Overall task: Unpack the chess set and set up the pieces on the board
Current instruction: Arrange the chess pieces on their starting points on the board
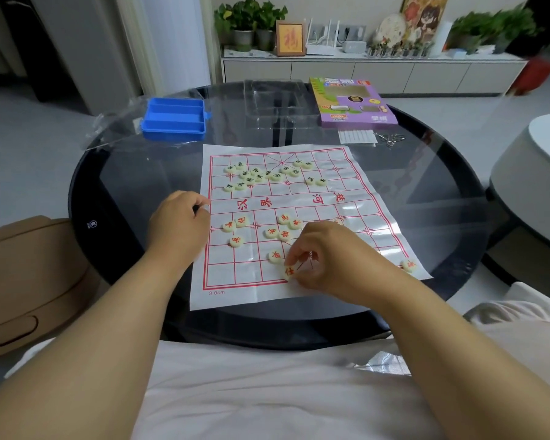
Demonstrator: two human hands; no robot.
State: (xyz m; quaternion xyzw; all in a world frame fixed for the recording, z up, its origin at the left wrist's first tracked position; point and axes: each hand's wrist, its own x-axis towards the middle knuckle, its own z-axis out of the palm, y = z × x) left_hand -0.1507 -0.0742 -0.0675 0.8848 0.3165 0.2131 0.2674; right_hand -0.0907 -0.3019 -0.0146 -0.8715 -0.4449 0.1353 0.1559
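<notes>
Chess pieces, cream round discs with red characters [272, 232], lie scattered on the near half of the white paper board with a red grid [299, 201]; black-marked cream discs [258, 174] sit bunched on the far half. None look lined up yet, so setup is at an early stage.

Right hand [327, 258] pinches one red-marked disc [289, 272] between thumb and fingertips at the near edge line, probably seating it on a back-rank point. One more red disc [409, 265] sits at the near right corner, well apart from the rest.

Left hand [180, 222] rests on the board's left edge, fingers curled under. Can't tell if it holds anything; likely pinning the sheet so it doesn't slide.

Surface: round dark glass table [115, 185], slick, so the paper can shift. At the far side: empty blue plastic tray with three compartments [175, 119], clear plastic lid [277, 103], purple cardboard game box [353, 103]. Behind: white sideboard [394, 73] with potted plants [248, 23] and a framed picture [290, 38].
</notes>
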